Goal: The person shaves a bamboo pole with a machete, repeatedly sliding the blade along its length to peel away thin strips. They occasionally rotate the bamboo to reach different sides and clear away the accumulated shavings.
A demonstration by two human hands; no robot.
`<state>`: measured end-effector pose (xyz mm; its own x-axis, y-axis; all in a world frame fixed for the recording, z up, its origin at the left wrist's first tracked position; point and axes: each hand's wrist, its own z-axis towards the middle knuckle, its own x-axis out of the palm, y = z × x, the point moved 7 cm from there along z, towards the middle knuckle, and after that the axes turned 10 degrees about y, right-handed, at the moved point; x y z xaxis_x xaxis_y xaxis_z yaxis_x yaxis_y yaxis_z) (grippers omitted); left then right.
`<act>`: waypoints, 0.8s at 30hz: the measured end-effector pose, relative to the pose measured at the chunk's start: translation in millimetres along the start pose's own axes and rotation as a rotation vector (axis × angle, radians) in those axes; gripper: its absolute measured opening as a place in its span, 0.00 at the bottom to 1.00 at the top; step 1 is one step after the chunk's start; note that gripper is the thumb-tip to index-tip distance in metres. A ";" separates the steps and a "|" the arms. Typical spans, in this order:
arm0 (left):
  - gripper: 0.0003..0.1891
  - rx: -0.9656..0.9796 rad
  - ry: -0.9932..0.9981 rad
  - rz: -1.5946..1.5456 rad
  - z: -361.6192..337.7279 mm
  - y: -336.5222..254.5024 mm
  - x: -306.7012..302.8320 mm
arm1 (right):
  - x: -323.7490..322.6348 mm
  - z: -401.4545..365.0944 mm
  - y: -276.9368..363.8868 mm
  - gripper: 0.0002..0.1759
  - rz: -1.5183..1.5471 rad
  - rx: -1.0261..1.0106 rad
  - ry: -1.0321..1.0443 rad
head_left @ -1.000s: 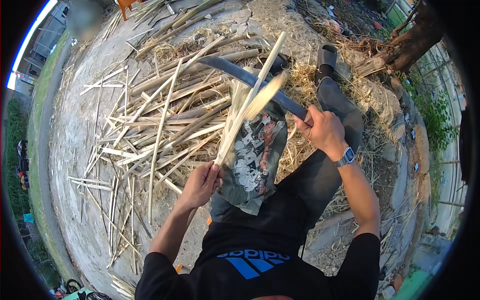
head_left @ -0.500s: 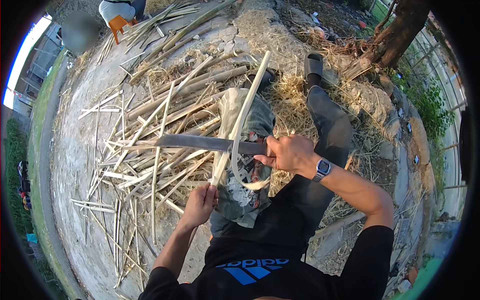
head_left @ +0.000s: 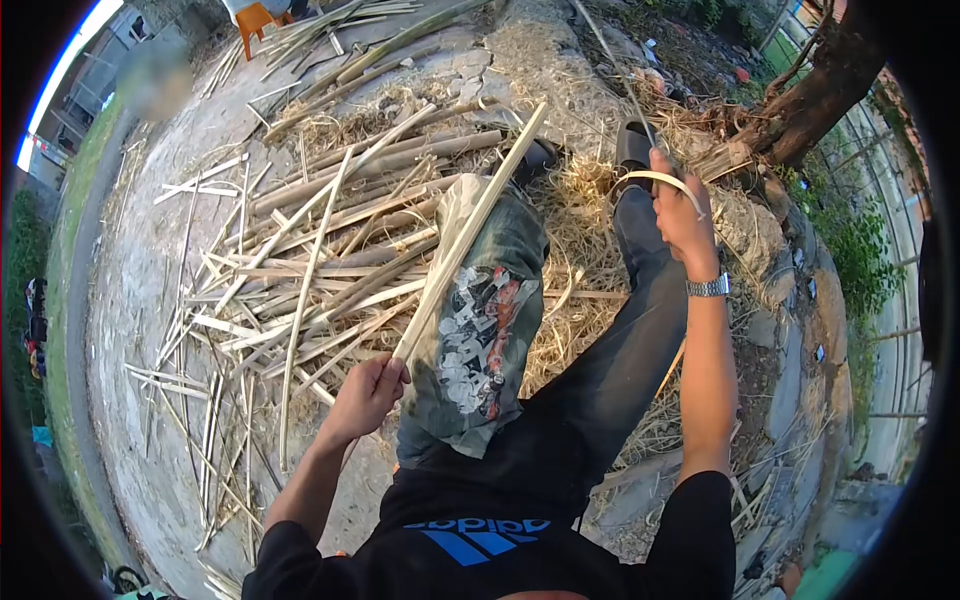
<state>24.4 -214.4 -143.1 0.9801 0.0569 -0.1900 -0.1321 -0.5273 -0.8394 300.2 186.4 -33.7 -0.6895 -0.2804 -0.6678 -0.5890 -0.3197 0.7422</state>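
My left hand (head_left: 370, 393) is closed around the near end of a pale bamboo strip (head_left: 470, 230). The strip slants up and away across a camouflage cloth (head_left: 490, 350) draped over my left thigh. Out to the right, my right hand (head_left: 683, 220) grips a long machete, its handle hidden in my fist. Seen nearly edge-on, the machete blade (head_left: 630, 85) points forward and up, apart from the strip. A thin curled bamboo shaving (head_left: 665, 178) loops across my right fist.
Bamboo poles and split strips (head_left: 330, 240) lie heaped on the ground ahead and left. Curly shavings (head_left: 575, 185) surround my feet. A tree trunk (head_left: 815, 90) stands at the right. An orange stool (head_left: 255, 22) with a person on it is at the far left.
My right hand has swung the machete off the strip, outward and forward to the right. The shaving that curled beside the strip is now at my right hand. My left hand keeps its hold.
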 end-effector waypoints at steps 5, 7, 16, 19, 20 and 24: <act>0.18 0.009 -0.062 0.038 -3.9 -14.9 -3.0 | 25.0 10.3 -14.9 0.37 0.771 0.337 0.202; 0.17 -0.002 -0.082 0.038 -5.6 -14.8 0.9 | 7.1 33.2 -19.5 0.38 -0.376 0.007 0.059; 0.15 0.128 -0.261 0.238 5.6 -32.3 18.9 | 112.1 -110.4 56.3 0.34 0.044 -0.227 0.408; 0.18 0.179 -0.254 0.320 10.5 -54.2 22.7 | 162.8 -163.8 77.9 0.31 -0.140 -0.336 0.555; 0.18 0.188 -0.252 0.323 12.3 -52.6 22.0 | 173.2 -168.9 76.8 0.30 -0.218 -0.402 0.567; 0.16 0.220 -0.310 0.444 -7.2 -48.0 23.0 | 142.5 -99.4 36.7 0.36 -0.253 -0.249 0.364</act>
<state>54.3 -193.8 -103.5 0.7390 0.1338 -0.6603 -0.5807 -0.3704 -0.7250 222.2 44.7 -107.1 -0.3204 -0.4492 -0.8340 -0.5698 -0.6120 0.5485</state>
